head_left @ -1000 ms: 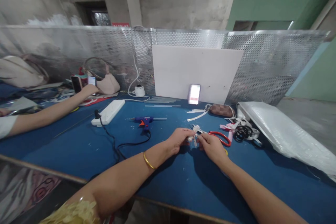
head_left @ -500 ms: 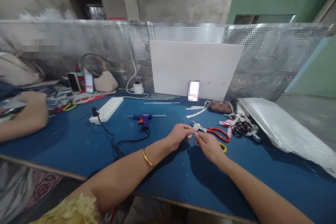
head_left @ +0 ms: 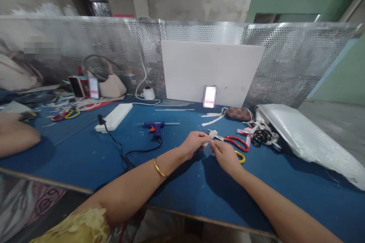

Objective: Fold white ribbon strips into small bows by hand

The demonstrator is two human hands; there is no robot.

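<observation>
My left hand [head_left: 192,143] and my right hand [head_left: 225,155] meet just above the blue table [head_left: 85,152]. Both pinch a small white ribbon piece [head_left: 207,143] between their fingertips. A gold bangle [head_left: 157,168] sits on my left wrist. Red-handled scissors [head_left: 234,142] lie just behind my right hand, with a yellow loop [head_left: 241,157] beside it. A blue glue gun [head_left: 154,126] lies to the left of my left hand, its black cord [head_left: 125,155] trailing toward the table's front edge.
A white power strip [head_left: 114,116] lies at the left. A white board [head_left: 211,72] leans on the perforated metal screen [head_left: 285,64]. Ribbons and black bands [head_left: 260,136], a brown pouch [head_left: 239,113] and a plastic-wrapped pack [head_left: 308,140] lie at the right. Another person's arm [head_left: 15,138] rests at far left.
The other person's arm has drawn back from the phone at the left toward the table's left edge. My hands stay together on the ribbon piece, with small finger shifts.
</observation>
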